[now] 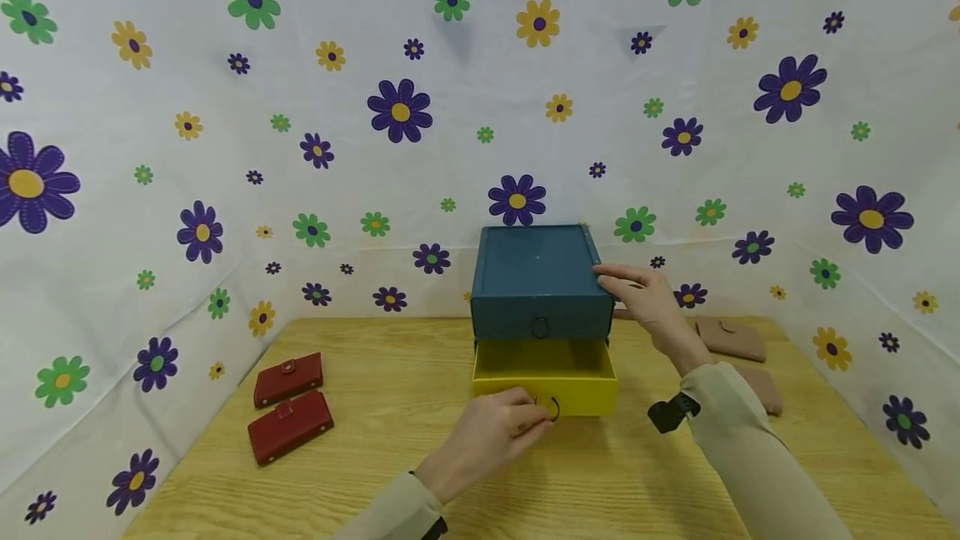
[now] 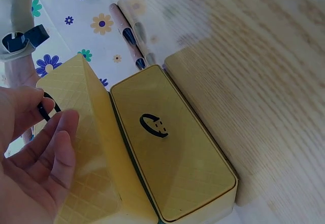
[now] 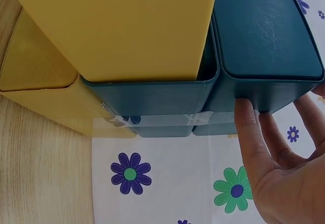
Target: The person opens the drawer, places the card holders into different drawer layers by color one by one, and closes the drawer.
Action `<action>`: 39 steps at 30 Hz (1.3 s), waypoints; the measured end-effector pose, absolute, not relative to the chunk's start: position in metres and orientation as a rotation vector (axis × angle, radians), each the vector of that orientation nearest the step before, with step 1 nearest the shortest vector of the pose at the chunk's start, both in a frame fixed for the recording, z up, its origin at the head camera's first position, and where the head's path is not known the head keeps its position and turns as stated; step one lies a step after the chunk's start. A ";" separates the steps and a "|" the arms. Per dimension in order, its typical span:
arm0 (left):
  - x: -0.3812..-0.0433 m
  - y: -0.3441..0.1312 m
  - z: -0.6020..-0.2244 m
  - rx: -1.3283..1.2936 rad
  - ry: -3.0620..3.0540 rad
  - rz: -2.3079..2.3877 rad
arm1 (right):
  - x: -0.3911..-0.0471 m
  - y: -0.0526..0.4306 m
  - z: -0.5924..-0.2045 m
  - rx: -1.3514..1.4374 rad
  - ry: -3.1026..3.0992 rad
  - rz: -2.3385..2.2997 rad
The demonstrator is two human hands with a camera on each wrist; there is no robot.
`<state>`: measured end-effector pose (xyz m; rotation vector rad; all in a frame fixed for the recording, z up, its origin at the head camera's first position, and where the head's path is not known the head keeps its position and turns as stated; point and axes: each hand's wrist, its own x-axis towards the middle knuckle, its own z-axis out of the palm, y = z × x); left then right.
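A small chest of drawers with a blue top (image 1: pixel 536 261) stands near the back of the table. Its middle yellow drawer (image 1: pixel 585 397) is pulled out, and the inside that shows in the head view looks bare. With thumb and fingers my left hand (image 1: pixel 487 432) pinches the black loop handle (image 2: pixel 43 111) on that drawer's front. Below it, a lower yellow drawer (image 2: pixel 177 168) with its own black loop is closed. My right hand (image 1: pixel 651 307) rests against the right side of the blue top section, fingers extended, fingertips touching the blue wall (image 3: pixel 223 94) in the right wrist view.
Two red wallets (image 1: pixel 288 377) lie on the left of the wooden table (image 1: pixel 375 473). On the right are two pinkish-beige wallets (image 1: pixel 731 338), one partly behind my right forearm. A white flower-patterned cloth (image 1: pixel 337 215) hangs behind and at both sides.
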<state>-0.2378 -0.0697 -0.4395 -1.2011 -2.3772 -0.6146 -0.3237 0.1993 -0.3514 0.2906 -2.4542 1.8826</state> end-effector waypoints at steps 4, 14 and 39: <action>-0.235 -0.070 -0.438 -1.212 -2.380 -0.612 | -0.325 0.200 -0.351 0.288 -2.451 1.889; -0.224 -0.075 -0.438 -1.264 -2.373 -0.596 | -0.325 0.198 -0.351 0.238 -2.466 1.864; -0.210 -0.079 -0.443 -1.336 -2.273 -0.569 | -0.325 0.192 -0.349 0.166 -2.445 1.875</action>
